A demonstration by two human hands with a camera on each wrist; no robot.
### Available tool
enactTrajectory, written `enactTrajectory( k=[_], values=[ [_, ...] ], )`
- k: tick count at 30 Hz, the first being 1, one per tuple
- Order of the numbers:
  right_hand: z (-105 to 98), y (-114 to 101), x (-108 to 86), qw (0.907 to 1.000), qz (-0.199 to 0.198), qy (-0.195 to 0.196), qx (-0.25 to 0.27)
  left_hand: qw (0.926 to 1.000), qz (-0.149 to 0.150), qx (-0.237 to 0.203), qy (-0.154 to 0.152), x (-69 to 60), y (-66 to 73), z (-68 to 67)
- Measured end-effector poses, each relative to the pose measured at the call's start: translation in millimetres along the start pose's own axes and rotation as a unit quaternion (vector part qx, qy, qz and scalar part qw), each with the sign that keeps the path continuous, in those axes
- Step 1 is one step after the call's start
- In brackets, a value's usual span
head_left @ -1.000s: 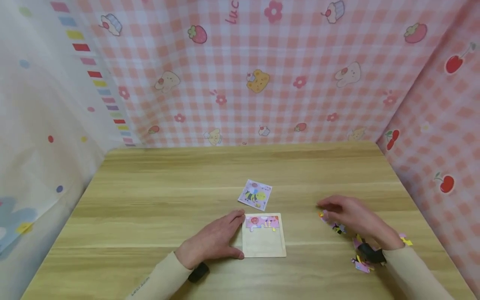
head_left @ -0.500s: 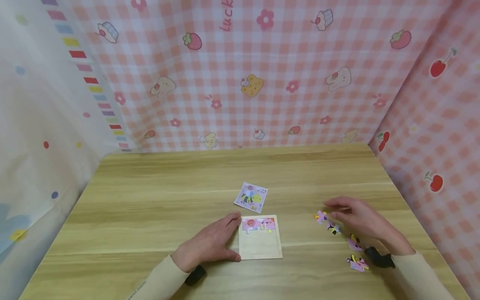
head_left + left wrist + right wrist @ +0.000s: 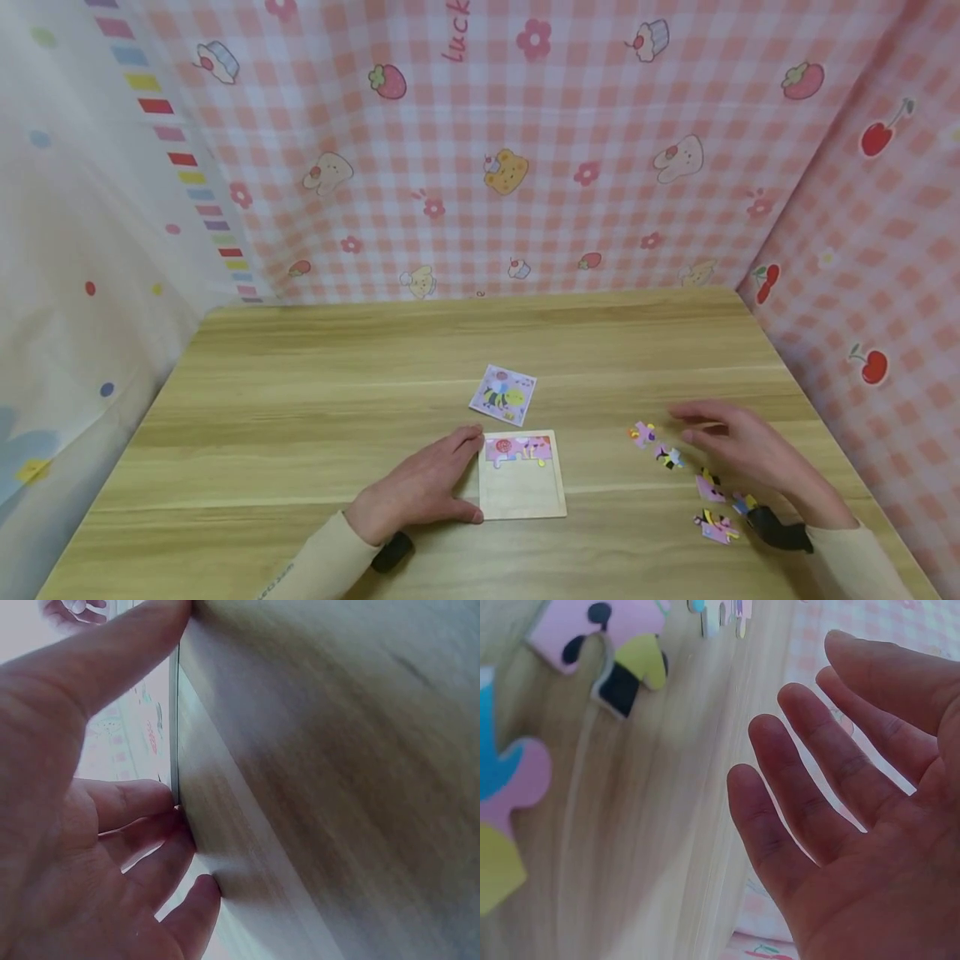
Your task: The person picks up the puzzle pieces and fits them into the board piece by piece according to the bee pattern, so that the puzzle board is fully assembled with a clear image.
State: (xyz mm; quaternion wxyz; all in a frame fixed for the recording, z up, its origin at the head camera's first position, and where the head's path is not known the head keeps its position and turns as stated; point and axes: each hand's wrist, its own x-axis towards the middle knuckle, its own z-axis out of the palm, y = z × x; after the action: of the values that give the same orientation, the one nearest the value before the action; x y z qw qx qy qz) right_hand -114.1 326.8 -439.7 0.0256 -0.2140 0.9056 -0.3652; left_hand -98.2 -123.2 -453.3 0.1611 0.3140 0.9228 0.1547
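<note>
My left hand [image 3: 420, 475] rests at the left side of a square wooden puzzle board [image 3: 522, 493]. Its thumb touches near the lower corner and its fingers near the upper one; the left wrist view shows straight fingers against the board's edge [image 3: 175, 742]. A strip of joined puzzle pieces [image 3: 517, 449] lies along the board's top. My right hand [image 3: 750, 442] hovers over the table at the right, fingers loosely extended, holding nothing. Left of it lie a pink-orange puzzle piece [image 3: 641, 433] and a black-and-yellow one [image 3: 668, 456]. A pink piece with black spots [image 3: 592, 634] shows in the right wrist view.
More loose pieces lie near the right wrist: one pink and black [image 3: 709, 487], one with pink and yellow [image 3: 716, 527], another partly hidden by the black wrist strap [image 3: 778, 530]. A bee picture card [image 3: 504, 395] lies behind the board. Patterned curtains border the wooden table [image 3: 337, 358].
My right hand has drawn back to the right, away from the loose pieces, uncovering more of them. My left hand and the board stay together. The head view has shifted slightly.
</note>
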Motion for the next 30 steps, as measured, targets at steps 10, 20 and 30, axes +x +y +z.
enactTrajectory(
  k=[10,20,30],
  values=[
    [-1.8,-4.6,-11.7,0.9983,0.057,-0.01,0.011,1.0,0.0,0.0,0.0,0.4,0.5,-0.8],
    [0.4,-4.7,-20.5,0.9956,0.091,-0.021,0.009,1.0,-0.001,-0.003,0.0,0.6,0.1,-0.9],
    [9.5,-0.7,-24.9,0.9974,0.069,-0.014,-0.012,1.0,0.001,-0.003,-0.002,0.6,0.2,-1.0]
  ],
)
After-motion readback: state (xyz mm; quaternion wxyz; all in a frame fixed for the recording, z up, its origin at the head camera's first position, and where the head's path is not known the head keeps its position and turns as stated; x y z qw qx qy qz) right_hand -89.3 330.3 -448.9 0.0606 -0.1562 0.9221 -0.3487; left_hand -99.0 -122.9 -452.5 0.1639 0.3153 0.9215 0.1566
